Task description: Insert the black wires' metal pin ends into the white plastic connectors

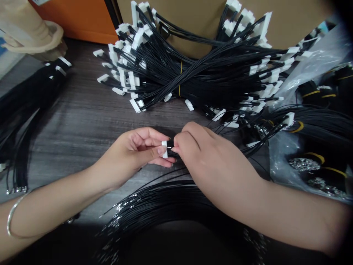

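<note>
Between thumb and fingers, my left hand (143, 147) pinches a white connector housing (164, 149) with black wires running out of its right side. Close against it, my right hand (204, 154) is closed on a black wire whose bare metal terminal (170, 147) points left toward the housing. Whether the terminal tip touches the housing I cannot tell. Just below both hands lies a bundle of loose black wires (165, 206) with shiny metal ends, curving along the table's front edge.
Behind my hands lies a large tied heap of black wires with white connectors (193, 73). More wires (30, 95) lie at the left beside a beige container (35, 36). A clear plastic bag (281, 165) with bundled wires stands right. An orange box (79, 20) is at the back.
</note>
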Available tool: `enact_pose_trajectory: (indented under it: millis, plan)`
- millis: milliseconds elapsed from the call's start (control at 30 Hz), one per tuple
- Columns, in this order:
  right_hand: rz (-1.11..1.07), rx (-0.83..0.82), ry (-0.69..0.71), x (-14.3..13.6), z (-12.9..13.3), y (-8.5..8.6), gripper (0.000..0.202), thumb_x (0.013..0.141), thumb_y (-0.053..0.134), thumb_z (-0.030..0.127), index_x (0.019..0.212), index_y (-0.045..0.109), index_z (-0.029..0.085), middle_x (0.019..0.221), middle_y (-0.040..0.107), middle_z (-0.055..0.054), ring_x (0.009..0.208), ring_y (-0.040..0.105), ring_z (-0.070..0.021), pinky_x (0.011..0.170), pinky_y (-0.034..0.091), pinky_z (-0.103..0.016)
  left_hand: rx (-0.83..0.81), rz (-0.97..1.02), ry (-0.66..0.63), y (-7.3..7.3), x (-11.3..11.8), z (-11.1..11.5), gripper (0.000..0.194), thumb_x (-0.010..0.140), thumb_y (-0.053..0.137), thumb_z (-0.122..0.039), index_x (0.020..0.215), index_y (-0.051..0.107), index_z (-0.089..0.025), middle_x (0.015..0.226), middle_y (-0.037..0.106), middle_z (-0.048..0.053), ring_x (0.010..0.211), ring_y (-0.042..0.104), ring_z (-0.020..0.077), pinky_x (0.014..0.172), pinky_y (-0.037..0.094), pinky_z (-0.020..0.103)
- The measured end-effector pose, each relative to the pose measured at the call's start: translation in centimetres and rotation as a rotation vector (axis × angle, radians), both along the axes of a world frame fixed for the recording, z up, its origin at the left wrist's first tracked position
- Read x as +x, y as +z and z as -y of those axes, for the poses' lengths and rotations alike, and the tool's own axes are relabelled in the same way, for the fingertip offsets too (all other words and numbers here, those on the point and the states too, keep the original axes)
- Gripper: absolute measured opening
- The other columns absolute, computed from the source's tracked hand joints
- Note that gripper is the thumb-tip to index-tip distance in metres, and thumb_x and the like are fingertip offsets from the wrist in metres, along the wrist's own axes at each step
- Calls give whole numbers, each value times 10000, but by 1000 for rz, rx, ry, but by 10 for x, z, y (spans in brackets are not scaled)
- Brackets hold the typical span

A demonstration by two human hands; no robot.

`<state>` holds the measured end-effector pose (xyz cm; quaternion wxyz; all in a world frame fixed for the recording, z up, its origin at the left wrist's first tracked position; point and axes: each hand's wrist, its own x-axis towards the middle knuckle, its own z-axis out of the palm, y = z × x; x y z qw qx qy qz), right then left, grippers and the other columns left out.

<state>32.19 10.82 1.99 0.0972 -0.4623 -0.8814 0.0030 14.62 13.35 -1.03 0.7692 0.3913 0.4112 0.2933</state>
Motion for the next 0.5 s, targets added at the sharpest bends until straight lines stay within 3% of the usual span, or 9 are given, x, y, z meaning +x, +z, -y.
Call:
enact_pose_trajectory:
  millis: [133, 500]
  plan:
    - [30, 5, 2, -2, -1, -2, 293, 868, 278, 66, 721, 522, 134, 721, 508, -95, 678, 533, -207, 579, 436, -307, 10, -20, 18, 0, 1, 1, 95, 776, 665, -99, 846, 677, -162, 782, 738, 10, 700, 694, 122, 644, 577, 182]
    - [-115, -42, -26, 3, -7, -8, 180, 864, 392, 67, 769, 535, 119, 778, 532, -80, 678, 508, -155, 618, 443, -275, -30, 21, 12, -3, -2, 0, 120, 777, 664, -98, 878, 668, -163, 761, 722, 5, 699, 701, 139, 690, 594, 233]
